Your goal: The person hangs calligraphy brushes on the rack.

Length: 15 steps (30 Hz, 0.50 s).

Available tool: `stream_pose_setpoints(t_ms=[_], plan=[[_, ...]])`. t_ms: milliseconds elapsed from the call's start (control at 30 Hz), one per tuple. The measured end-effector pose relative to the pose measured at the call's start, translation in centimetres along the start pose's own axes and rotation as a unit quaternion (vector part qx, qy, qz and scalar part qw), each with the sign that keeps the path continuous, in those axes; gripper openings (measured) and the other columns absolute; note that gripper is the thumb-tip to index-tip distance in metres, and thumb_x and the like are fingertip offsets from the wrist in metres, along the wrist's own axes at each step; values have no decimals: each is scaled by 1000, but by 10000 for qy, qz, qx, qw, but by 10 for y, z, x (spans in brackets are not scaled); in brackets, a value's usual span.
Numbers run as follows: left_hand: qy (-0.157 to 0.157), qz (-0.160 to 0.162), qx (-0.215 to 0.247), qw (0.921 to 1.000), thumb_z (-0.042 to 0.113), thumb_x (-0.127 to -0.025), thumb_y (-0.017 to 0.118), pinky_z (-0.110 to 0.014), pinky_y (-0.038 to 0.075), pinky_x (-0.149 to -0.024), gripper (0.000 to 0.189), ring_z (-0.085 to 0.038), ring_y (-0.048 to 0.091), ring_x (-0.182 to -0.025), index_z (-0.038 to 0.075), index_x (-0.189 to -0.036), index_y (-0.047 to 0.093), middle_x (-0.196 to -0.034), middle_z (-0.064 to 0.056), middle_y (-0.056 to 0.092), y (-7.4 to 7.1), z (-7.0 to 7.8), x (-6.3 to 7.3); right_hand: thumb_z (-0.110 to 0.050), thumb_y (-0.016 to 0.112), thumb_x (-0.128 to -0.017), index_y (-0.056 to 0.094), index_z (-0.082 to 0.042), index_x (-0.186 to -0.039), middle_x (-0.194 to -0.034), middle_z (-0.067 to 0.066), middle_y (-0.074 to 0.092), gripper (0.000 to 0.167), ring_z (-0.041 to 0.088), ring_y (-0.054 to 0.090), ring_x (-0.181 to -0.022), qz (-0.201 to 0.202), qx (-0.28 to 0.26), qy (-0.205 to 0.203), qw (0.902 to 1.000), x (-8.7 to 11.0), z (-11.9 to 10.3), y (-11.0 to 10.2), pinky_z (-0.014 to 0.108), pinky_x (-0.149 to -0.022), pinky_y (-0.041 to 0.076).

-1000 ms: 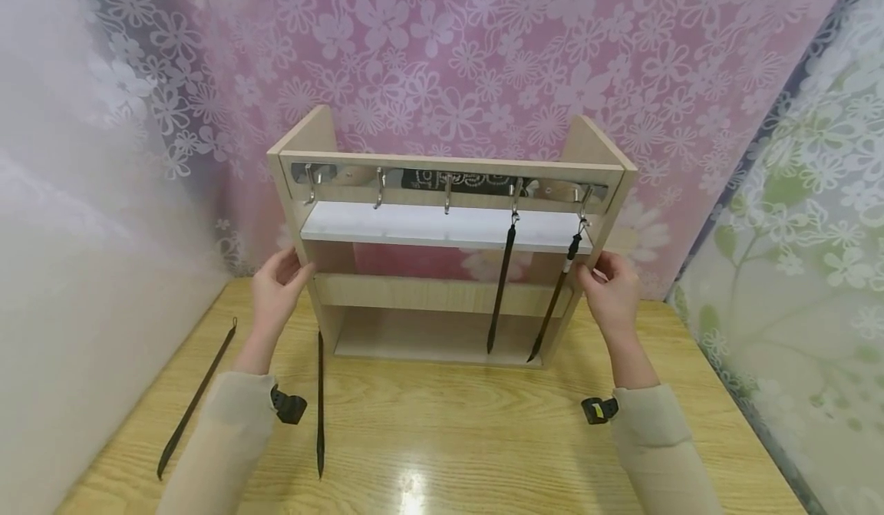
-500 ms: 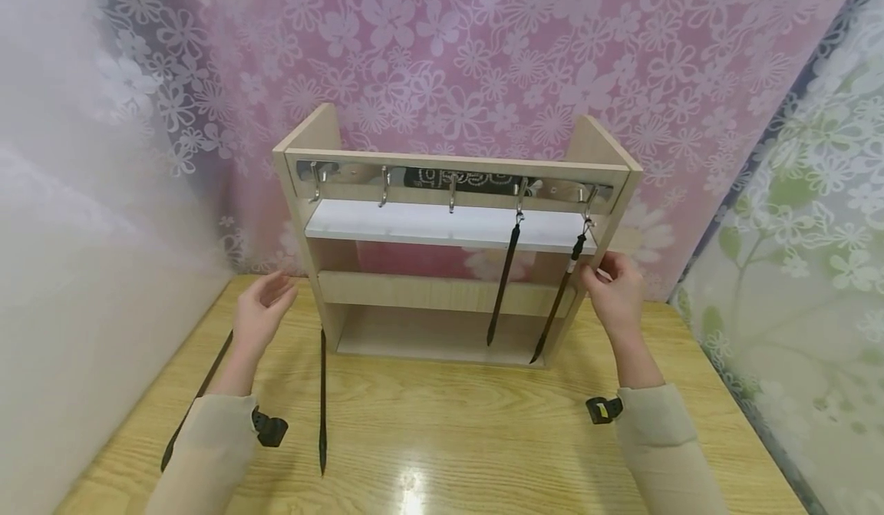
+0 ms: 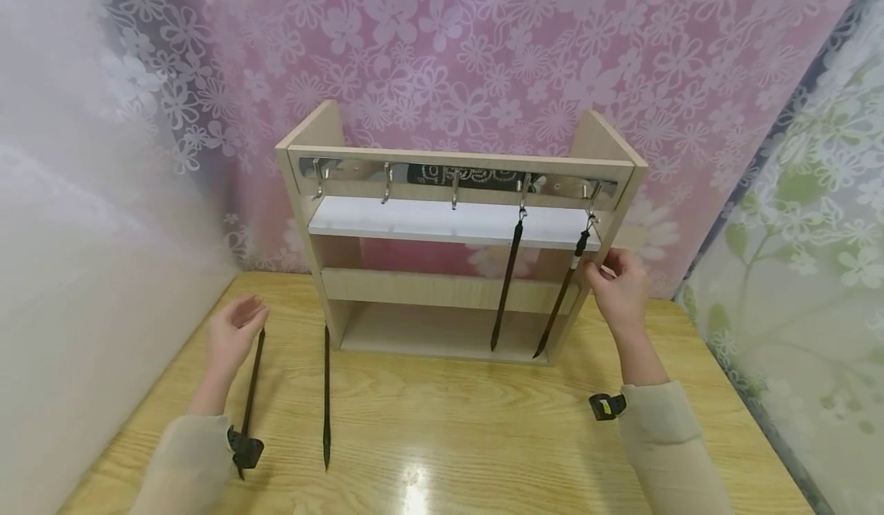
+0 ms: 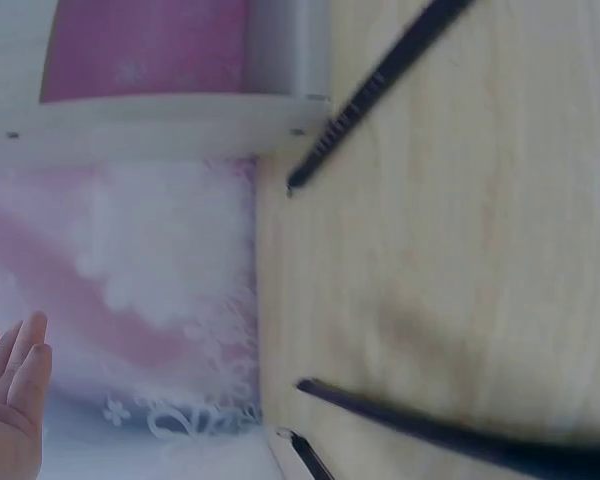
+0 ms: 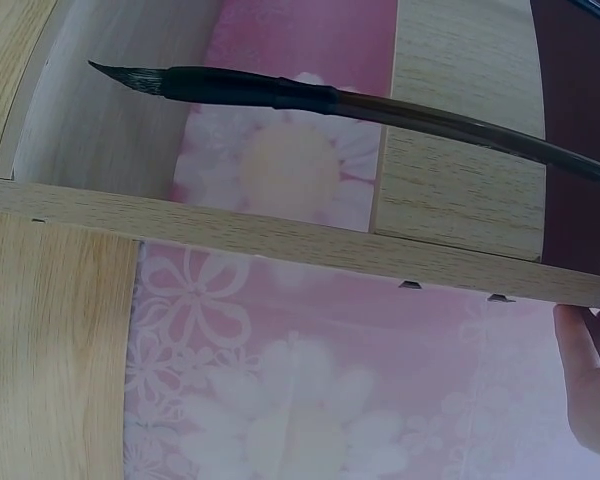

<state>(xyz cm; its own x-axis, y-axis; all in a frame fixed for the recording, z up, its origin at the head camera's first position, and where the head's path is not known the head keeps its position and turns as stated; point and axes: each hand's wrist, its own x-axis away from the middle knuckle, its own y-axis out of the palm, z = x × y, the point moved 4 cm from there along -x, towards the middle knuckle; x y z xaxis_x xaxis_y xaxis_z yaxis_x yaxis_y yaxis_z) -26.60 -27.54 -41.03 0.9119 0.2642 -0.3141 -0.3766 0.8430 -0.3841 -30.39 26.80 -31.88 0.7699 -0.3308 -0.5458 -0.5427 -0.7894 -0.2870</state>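
Observation:
A pale wooden shelf rack (image 3: pixel 442 288) with metal hooks stands on the table. Two writing brushes hang from its right-hand hooks, a plain dark one (image 3: pixel 507 288) and another with a white band (image 3: pixel 559 296). At the rack's right side panel, my right hand (image 3: pixel 621 288) grips the edge between thumb and fingers. My left hand (image 3: pixel 235 335) hovers apart from the rack, fingers loosely bent around nothing. Near it lie a brush (image 3: pixel 254 384) partly behind my wrist and another brush (image 3: pixel 327 400) closer to the rack. The left wrist view also shows a third brush (image 4: pixel 308 458), cut off below.
The wooden table (image 3: pixel 442 438) extends in front of the rack. Behind it hangs a pink flowered backdrop (image 3: pixel 470 54), with a pale wall (image 3: pixel 90 269) at the left and a flowered panel (image 3: pixel 801 285) at the right.
My left hand has let go of the rack's left side and moved left and down. Its forearm now covers the leftmost brush and uncovers another. My right hand keeps its grip.

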Motion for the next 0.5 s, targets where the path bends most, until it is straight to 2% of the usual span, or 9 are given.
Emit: stream_pose_setpoints(t_ms=[333,500], plan=[[-198,255,-368,9988,13,-86,57,-5,41,-70,42,17,44,-78,-11,-119,46,-112,-27,53,-18,-16,12,0,58,-77,55,12,-94,-90,18,56,21,28,56,-88,-4,97,-54,9999,1,-2,-1,15,-74,46],[-375,220,-666,9968,21,-87,56,-2,38,-64,45,19,42,-75,-9,-120,46,-112,-26,53,-22,-26,15,-1,59,-77,56,11,-94,-89,14,55,20,22,57,-87,3,109,-45,9999,0,-1,0,15,-74,46]])
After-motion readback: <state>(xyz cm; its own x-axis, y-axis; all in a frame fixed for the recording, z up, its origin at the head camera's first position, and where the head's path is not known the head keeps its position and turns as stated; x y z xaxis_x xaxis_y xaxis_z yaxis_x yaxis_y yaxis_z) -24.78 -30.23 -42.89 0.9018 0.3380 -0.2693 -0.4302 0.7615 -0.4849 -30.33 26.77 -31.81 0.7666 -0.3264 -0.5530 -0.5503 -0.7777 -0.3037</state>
